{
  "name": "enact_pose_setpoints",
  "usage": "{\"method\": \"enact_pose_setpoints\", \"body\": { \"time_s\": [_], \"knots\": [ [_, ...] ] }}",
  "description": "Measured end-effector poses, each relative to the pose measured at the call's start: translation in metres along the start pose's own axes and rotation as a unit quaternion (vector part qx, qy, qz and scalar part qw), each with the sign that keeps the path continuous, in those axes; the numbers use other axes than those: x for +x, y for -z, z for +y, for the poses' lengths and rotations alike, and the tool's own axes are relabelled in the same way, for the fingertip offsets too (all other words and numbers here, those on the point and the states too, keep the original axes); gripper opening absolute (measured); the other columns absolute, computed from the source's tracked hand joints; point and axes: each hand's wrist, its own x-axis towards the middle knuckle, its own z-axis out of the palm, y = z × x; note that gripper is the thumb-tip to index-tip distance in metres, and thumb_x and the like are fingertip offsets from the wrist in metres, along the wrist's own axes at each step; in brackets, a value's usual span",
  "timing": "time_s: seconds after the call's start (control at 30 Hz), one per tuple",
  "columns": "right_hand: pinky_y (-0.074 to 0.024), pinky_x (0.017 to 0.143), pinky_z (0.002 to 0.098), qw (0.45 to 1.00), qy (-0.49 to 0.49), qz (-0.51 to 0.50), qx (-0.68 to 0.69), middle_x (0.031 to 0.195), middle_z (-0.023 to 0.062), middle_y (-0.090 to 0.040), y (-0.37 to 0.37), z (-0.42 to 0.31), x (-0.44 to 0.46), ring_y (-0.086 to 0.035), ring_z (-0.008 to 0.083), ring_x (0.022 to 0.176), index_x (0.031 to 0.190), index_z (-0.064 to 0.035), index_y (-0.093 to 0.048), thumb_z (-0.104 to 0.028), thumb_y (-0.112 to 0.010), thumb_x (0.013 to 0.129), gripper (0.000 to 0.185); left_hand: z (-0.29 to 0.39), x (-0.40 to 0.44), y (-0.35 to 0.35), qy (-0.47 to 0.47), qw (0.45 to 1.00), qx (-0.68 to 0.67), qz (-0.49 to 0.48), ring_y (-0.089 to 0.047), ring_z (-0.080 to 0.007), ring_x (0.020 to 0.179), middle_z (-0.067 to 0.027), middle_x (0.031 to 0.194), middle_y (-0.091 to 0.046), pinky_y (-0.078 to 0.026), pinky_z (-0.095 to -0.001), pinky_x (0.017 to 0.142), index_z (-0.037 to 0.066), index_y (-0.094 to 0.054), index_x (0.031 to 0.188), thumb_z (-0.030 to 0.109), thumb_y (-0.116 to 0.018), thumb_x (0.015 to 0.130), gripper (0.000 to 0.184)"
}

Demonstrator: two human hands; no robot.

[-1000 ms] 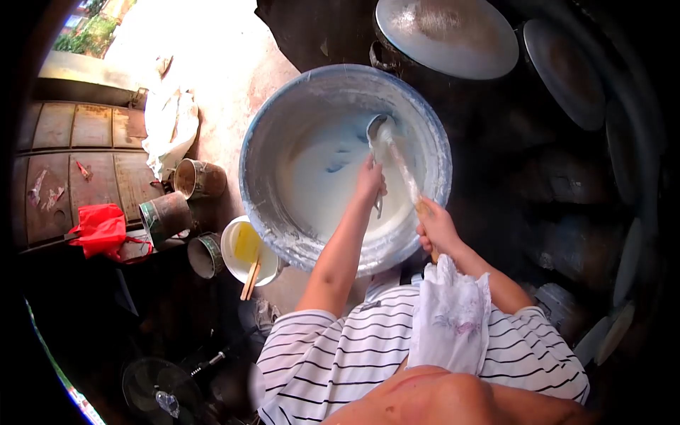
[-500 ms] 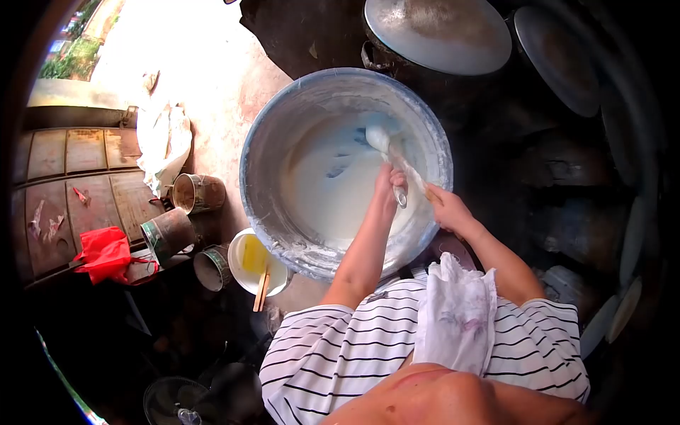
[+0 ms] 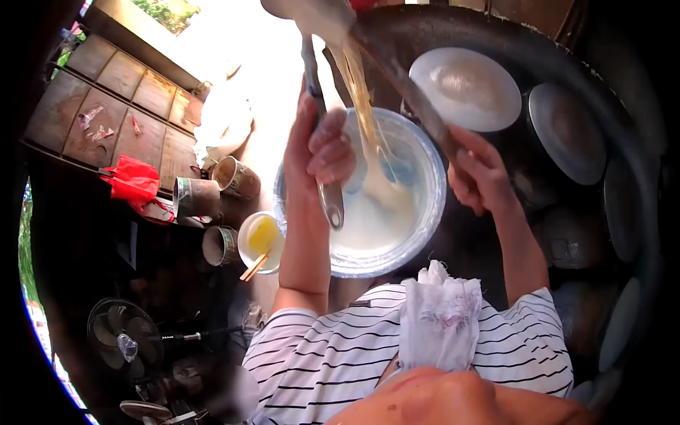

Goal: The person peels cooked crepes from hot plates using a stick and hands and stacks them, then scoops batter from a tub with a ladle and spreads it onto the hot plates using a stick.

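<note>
My left hand [image 3: 327, 145] is wrapped round the metal handle of a ladle [image 3: 312, 71], raised high above a large tub [image 3: 434, 219]. The ladle's bowl is at the top edge of the view, coated in pale batter. My right hand [image 3: 478, 172] grips a long wooden stick [image 3: 411, 88] that slants up to meet the ladle. From where the two tools meet, stretchy strands of batter [image 3: 363, 106] hang down into the pale, creamy mixture [image 3: 365, 230] in the tub.
A white bucket [image 3: 249, 225] with yellow contents and wooden sticks stands left of the tub, beside several old cans [image 3: 197, 198]. A red bag [image 3: 133, 178] lies farther left. Round metal lids [image 3: 465, 88] are at the right. A fan [image 3: 124, 338] stands at the lower left.
Both hands have risen from inside the tub, lifting the ladle and stick high. Batter now hangs from them in long strands. The view has also shifted.
</note>
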Motion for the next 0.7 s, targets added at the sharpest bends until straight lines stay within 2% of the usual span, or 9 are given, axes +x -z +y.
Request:
{"method": "enact_pose_setpoints", "body": {
  "time_s": [0.1,0.2,0.27,0.33,0.37,0.43,0.53,0.6,0.7],
  "knots": [
    [-0.0312,0.036,0.0204,0.994,0.089,-0.065,0.018,0.059,0.0064,-0.053,-0.032,-0.042,0.029,-0.039,0.0065,0.038,0.141,-0.0149,-0.036,-0.014,-0.045,0.097,0.045,0.019,0.037,-0.059,0.014,0.992,0.041,-0.117,-0.034,-0.0045,0.034,-0.0016,0.061,-0.039,-0.028,-0.0167,0.028,0.007,-0.048,0.119,0.028,-0.034,0.101,0.032],
    [-0.0318,0.036,0.0211,0.992,0.105,-0.074,0.007,0.060,0.0071,-0.054,-0.036,-0.037,0.027,-0.040,0.0073,0.038,0.141,-0.0148,-0.035,-0.015,-0.046,0.096,0.046,0.025,0.031,-0.078,0.021,0.995,0.027,-0.096,-0.032,-0.0053,0.033,0.0011,0.055,-0.034,-0.030,-0.0182,0.029,0.006,-0.045,0.081,0.030,-0.034,0.100,0.033],
    [-0.0309,0.034,0.0215,0.995,0.065,-0.076,-0.021,0.059,0.0076,-0.054,-0.019,-0.001,0.005,-0.040,0.0086,0.037,0.140,-0.0143,-0.036,-0.018,-0.046,0.096,0.046,0.026,0.003,-0.046,0.036,0.998,0.023,-0.043,-0.033,-0.0061,0.032,0.0030,0.048,-0.030,-0.033,-0.0193,0.028,0.008,-0.037,0.067,0.032,-0.034,0.100,0.041],
    [-0.0283,0.034,0.0219,0.994,-0.095,-0.002,0.050,0.058,0.0061,-0.051,-0.002,0.049,-0.023,-0.036,0.0091,0.036,0.139,-0.0110,-0.037,-0.017,-0.045,0.097,0.044,0.019,-0.033,0.001,0.044,0.991,-0.096,0.082,-0.033,-0.0061,0.034,0.0031,0.049,-0.032,-0.033,-0.0200,0.030,0.009,-0.036,0.066,0.031,-0.035,0.100,0.040],
    [-0.0286,0.034,0.0217,0.981,-0.168,0.091,0.035,0.056,0.0041,-0.048,-0.009,0.058,-0.029,-0.035,0.0084,0.037,0.138,-0.0078,-0.037,-0.016,-0.044,0.097,0.043,0.020,-0.039,0.016,0.055,0.970,-0.185,0.145,-0.032,-0.0060,0.034,0.0034,0.049,-0.032,-0.032,-0.0201,0.031,0.010,-0.036,0.066,0.031,-0.036,0.100,0.040],
    [-0.0282,0.034,0.0206,0.973,-0.207,0.098,0.020,0.055,0.0022,-0.046,-0.013,0.071,-0.043,-0.035,0.0068,0.037,0.136,-0.0049,-0.039,-0.016,-0.042,0.097,0.041,0.014,-0.057,0.044,0.045,0.921,-0.284,0.262,-0.030,-0.0059,0.034,0.0039,0.049,-0.032,-0.031,-0.0203,0.032,0.010,-0.035,0.066,0.030,-0.035,0.100,0.039],
    [-0.0274,0.033,0.0200,0.975,-0.180,0.121,0.057,0.051,0.0014,-0.044,-0.003,0.075,-0.068,-0.033,0.0063,0.034,0.132,-0.0049,-0.044,-0.016,-0.042,0.096,0.038,0.015,-0.082,0.048,0.087,0.958,-0.169,0.215,-0.028,-0.0051,0.034,0.0037,0.049,-0.029,-0.028,-0.0195,0.031,0.010,-0.037,0.067,0.033,-0.035,0.100,0.040],
    [-0.0286,0.034,0.0216,0.980,-0.167,0.081,0.069,0.056,0.0036,-0.047,0.005,0.094,-0.066,-0.035,0.0073,0.038,0.137,-0.0071,-0.039,-0.016,-0.043,0.096,0.042,0.019,-0.080,0.055,0.082,0.957,-0.057,0.274,-0.027,-0.0047,0.035,0.0045,0.049,-0.028,-0.026,-0.0195,0.031,0.011,-0.037,0.067,0.035,-0.035,0.100,0.041],
    [-0.0300,0.035,0.0215,0.973,-0.181,0.114,0.089,0.056,0.0031,-0.047,-0.003,0.144,-0.048,-0.037,0.0082,0.038,0.137,-0.0070,-0.038,-0.018,-0.045,0.096,0.043,0.023,-0.051,0.076,0.120,0.913,-0.234,0.314,-0.028,-0.0049,0.034,0.0056,0.047,-0.029,-0.027,-0.0200,0.032,0.011,-0.035,0.065,0.030,-0.037,0.100,0.039]
  ]
}}
